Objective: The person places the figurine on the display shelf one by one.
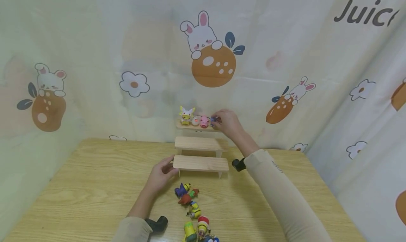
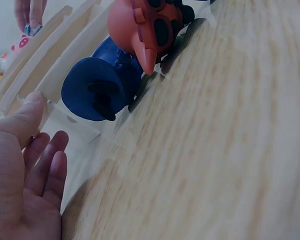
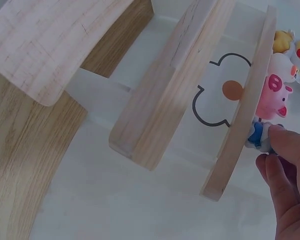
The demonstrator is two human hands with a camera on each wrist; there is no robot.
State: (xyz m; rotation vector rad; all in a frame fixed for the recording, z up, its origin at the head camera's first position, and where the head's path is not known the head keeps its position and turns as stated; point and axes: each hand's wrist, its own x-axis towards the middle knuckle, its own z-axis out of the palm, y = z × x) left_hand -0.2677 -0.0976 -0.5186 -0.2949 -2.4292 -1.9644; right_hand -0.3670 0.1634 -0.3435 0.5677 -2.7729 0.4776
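Observation:
With thumb and fingertips, my right hand pinches a small blue-and-white figurine at the right end of the top step of a wooden stand. Beside it stands a pink pig figurine, then a round white figurine and a yellow one with white ears. My left hand is at the left end of the lowest step, thumb tip against the board and the other fingers loosely bent near its leg. Close by lies a blue-caped figurine.
Several figurines lie in a line before the stand, among them a red one and a yellow one. The middle step is bare wood. A printed curtain hangs behind the table.

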